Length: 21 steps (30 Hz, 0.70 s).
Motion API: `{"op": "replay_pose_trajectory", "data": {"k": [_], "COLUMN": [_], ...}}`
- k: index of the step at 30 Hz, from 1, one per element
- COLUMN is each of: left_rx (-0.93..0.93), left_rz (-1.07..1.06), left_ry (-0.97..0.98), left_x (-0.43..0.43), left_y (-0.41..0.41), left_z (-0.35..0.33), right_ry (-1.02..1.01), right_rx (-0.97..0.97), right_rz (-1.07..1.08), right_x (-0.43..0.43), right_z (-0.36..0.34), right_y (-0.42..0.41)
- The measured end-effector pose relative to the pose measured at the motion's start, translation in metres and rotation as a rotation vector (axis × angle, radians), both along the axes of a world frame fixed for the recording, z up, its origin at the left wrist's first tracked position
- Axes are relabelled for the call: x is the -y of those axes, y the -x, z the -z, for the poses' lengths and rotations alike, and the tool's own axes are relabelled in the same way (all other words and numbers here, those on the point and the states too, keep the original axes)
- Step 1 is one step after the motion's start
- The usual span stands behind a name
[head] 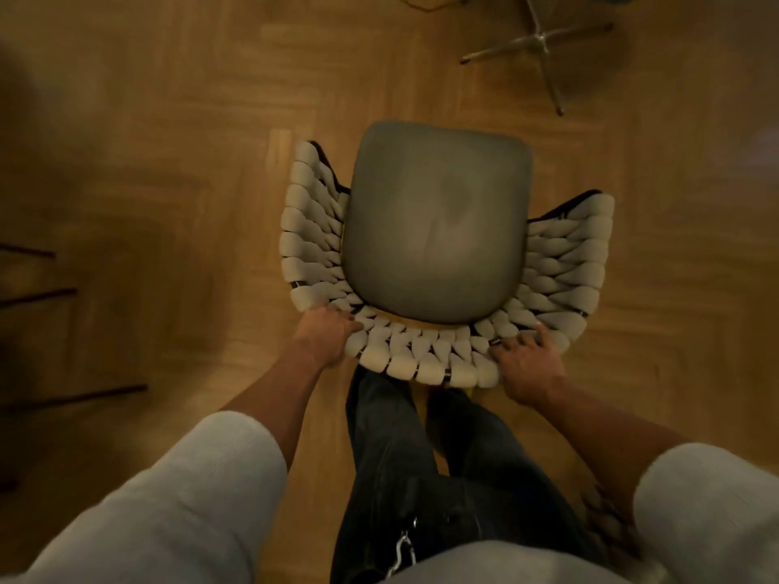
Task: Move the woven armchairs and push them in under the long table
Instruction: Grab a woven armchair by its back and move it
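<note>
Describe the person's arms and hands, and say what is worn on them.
Both arms wear loose white sleeves, the left sleeve and right sleeve ending near the elbow, so the forearms are bare. The left hand and right hand are bare too: no gloves, and no watch shows.

The legs of the woven armchair (421, 356) are hidden beneath its seat. The fingers (346, 324) of the left hand (324, 337) sink partly out of sight into the weave, and those of the right hand (529, 366) are smeared by blur. Far ahead of the right fingers a metal star base (543, 40) is cut by the top edge; well left of the left fingers, dark bars (76, 392) run off-frame, too blurred to identify.
</note>
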<state>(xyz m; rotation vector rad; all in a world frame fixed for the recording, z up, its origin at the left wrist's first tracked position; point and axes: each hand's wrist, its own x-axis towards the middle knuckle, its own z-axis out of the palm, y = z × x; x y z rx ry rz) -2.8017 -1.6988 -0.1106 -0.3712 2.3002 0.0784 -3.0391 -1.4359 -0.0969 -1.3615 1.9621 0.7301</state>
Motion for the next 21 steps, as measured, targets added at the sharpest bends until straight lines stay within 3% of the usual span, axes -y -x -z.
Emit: {"op": "replay_pose_trajectory", "data": {"k": [21], "left_rx": [0.043], "left_rz": [-0.669], "left_ry": [0.041], "left_x": [-0.021], "left_y": [-0.180], "left_z": [-0.012], "right_ry": [-0.046], "right_rx": [0.023], "right_rz": [-0.658], "right_x": [0.182], "right_z": [-0.004], "right_y": [-0.073]}}
